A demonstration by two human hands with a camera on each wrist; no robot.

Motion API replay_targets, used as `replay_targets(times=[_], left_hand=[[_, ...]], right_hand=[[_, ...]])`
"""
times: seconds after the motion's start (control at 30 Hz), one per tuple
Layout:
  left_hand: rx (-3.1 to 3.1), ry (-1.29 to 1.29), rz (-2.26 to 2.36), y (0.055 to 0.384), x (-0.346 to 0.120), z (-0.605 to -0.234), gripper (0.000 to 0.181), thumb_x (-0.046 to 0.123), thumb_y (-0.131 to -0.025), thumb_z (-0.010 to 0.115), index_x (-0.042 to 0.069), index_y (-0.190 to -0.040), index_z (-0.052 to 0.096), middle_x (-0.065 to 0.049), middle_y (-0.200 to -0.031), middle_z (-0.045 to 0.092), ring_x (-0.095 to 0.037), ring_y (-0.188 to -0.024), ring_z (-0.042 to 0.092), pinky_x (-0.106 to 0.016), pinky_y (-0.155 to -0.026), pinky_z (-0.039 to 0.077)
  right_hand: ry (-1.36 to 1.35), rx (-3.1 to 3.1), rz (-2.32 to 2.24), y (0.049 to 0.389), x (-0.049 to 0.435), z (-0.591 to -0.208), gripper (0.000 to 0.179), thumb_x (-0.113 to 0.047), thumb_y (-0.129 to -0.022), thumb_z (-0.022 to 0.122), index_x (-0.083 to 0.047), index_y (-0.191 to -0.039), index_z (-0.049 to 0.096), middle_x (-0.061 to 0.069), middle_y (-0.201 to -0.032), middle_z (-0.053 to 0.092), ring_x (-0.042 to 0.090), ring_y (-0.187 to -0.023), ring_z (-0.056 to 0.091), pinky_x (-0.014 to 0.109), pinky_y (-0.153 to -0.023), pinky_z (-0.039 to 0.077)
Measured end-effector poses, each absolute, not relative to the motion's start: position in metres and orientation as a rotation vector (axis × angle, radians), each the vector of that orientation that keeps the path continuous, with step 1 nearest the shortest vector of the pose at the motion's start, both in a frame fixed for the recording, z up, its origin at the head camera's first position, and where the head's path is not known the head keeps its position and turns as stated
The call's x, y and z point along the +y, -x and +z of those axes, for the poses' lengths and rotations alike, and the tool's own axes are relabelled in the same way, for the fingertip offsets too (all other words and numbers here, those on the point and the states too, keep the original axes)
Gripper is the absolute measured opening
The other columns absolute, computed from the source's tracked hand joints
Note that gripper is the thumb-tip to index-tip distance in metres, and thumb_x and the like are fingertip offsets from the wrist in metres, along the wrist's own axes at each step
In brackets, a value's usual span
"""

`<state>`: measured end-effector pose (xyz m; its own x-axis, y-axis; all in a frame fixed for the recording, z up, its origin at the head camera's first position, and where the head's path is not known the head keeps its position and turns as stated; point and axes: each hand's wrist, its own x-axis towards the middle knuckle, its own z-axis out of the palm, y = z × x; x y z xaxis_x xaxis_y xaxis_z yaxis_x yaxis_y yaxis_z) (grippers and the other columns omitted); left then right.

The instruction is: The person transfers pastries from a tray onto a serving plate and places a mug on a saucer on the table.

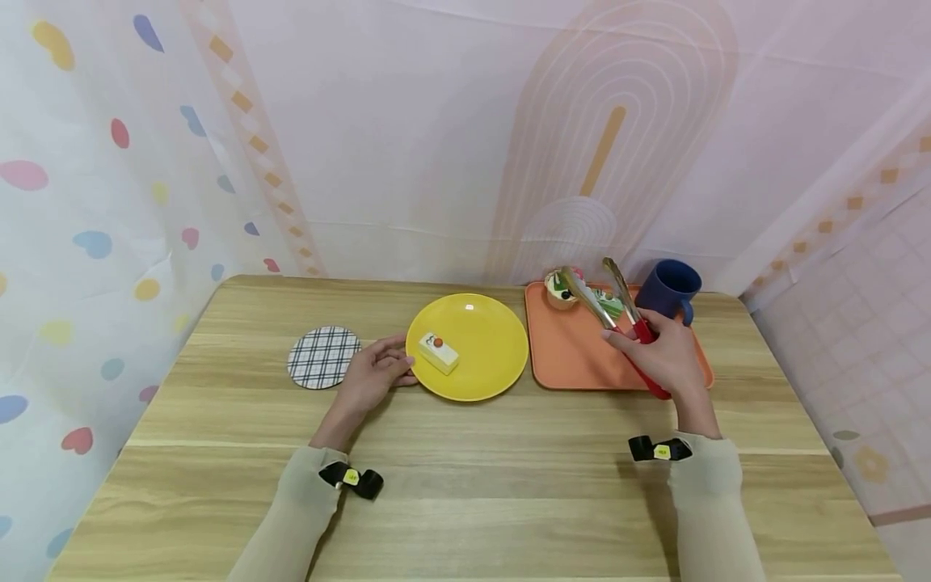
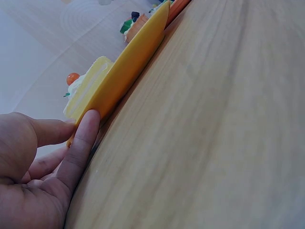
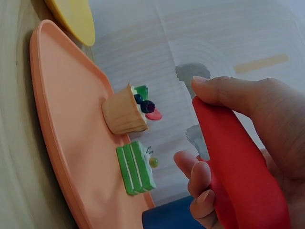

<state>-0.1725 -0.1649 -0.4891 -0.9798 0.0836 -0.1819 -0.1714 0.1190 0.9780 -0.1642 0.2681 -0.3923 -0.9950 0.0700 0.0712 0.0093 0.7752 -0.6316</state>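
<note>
My left hand [image 1: 371,373] pinches the left rim of a yellow plate [image 1: 487,347], thumb on top and a finger against its underside. On that plate lies a pale yellow cake slice [image 1: 440,354] with a small orange-red ball on top. My right hand [image 1: 665,352] grips red-handled metal tongs [image 3: 238,167], their tips spread apart above the orange tray [image 1: 575,364]. Nothing sits between the tips. A green layered cake slice [image 3: 136,167] and a tartlet [image 3: 126,112] topped with dark berries stand on the tray, below the tongs.
A dark blue mug [image 1: 667,288] stands at the tray's back right corner. Left of my left hand lies a round checked coaster [image 1: 323,357]. A patterned cloth [image 1: 407,145] hangs behind the wooden table [image 1: 502,501].
</note>
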Motion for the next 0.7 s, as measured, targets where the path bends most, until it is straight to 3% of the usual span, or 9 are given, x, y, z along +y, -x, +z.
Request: replay_targets(times=[0.17,0.47,0.7], left_hand=[[2.186,0.084,1.968,0.174,-0.164,-0.490,0.049,0.007,-0.103,0.061,0.003,-0.150,0.048,-0.017,-0.114,0.061,-0.010,-0.087,0.072,-0.028,-0.083,0.068],[2.184,0.106,1.973,0.173,-0.165,-0.487,0.049,0.006,-0.103,0.061,0.003,-0.150,0.048,-0.017,-0.114,0.061,-0.011,-0.087,0.072,-0.028,-0.083,0.068],[2.170,0.100,1.968,0.173,-0.166,-0.489,0.050,0.006,-0.103,0.061,0.003,-0.151,0.047,-0.017,-0.115,0.061,-0.011,-0.088,0.072,-0.028,-0.084,0.068]], right_hand=[[0.089,-2.890,1.003,0.164,0.274,-0.395,0.072,-0.057,-0.090,0.072,-0.002,-0.135,0.061,0.020,-0.108,0.068,0.030,-0.090,0.062,0.025,-0.064,0.050],[0.082,-2.903,1.003,0.169,0.281,-0.395,0.068,-0.055,-0.091,0.071,-0.002,-0.132,0.062,0.017,-0.096,0.067,0.028,-0.085,0.060,0.026,-0.060,0.048],[0.121,-2.965,1.012,0.168,0.286,-0.397,0.081,-0.057,-0.092,0.069,0.003,-0.144,0.053,0.026,-0.119,0.067,0.036,-0.101,0.062,0.028,-0.069,0.055]])
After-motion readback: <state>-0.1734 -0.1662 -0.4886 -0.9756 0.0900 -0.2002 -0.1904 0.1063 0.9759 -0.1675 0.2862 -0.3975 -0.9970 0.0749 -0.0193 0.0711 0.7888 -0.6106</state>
